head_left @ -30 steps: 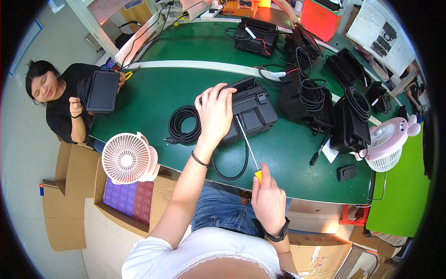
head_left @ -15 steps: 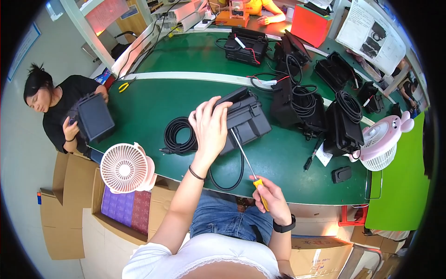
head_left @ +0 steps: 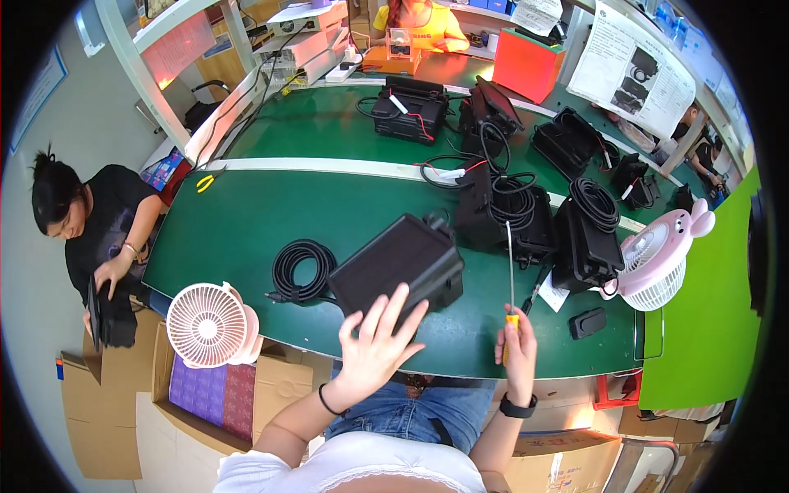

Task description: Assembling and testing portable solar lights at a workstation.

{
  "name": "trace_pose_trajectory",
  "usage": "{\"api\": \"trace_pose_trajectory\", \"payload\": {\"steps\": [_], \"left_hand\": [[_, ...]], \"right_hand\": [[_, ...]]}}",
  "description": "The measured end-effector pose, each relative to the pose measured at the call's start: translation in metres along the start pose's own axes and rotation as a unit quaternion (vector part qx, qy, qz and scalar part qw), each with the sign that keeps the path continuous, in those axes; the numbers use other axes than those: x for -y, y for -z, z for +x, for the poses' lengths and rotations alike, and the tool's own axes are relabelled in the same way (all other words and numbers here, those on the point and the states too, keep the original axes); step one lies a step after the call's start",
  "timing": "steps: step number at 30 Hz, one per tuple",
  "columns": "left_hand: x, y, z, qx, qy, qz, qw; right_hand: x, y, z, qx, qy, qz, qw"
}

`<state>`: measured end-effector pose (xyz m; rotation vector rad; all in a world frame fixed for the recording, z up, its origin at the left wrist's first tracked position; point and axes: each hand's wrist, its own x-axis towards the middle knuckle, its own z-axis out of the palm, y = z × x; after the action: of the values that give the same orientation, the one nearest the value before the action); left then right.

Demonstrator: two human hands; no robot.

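Fingers of my left hand [head_left: 374,345] are spread wide and loose, gripping nothing; the fingertips just reach the near edge of the flat black box [head_left: 400,267] that lies tilted on the green table [head_left: 238,230], close to the table's front edge. My right hand [head_left: 518,349] is closed around the yellow handle of a long screwdriver [head_left: 510,275], whose thin metal shaft points straight away from me, its tip up near the black units to the right of the box. A black band sits on my left wrist and a dark watch [head_left: 518,406] on my right.

Just left of the box lies a coiled black cable [head_left: 302,269], its lead running under the box's near corner. Further right stand more black units [head_left: 501,209] with cables looped on top, and past them a pink-and-white desk fan [head_left: 657,255] with ears at the table's right end. A small black cover plate [head_left: 588,322] lies near the front edge, to the right of my screwdriver hand. A white desk fan [head_left: 208,324] sits at the table's front-left edge, above cardboard boxes [head_left: 99,427]. To my left a person in a black top [head_left: 99,226] handles a dark flat object low beside the table.
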<state>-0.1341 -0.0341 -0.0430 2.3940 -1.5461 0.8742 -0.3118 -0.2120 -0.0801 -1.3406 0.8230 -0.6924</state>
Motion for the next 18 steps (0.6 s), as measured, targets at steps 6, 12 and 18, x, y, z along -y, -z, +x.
{"api": "trace_pose_trajectory", "payload": {"steps": [6,12,18], "left_hand": [[0.023,-0.01,-0.025,-0.078,-0.022,0.027,0.996],[0.061,-0.016,-0.003,-0.053,0.158,-0.001,0.986],[0.109,-0.068,0.017,-0.076,0.172,0.152,0.97]], "right_hand": [[-0.026,-0.037,0.01,-0.069,0.105,-0.132,0.983],[-0.035,-0.038,0.012,-0.083,0.113,-0.131,0.981],[-0.037,-0.037,0.013,-0.075,0.115,-0.123,0.983]]}}
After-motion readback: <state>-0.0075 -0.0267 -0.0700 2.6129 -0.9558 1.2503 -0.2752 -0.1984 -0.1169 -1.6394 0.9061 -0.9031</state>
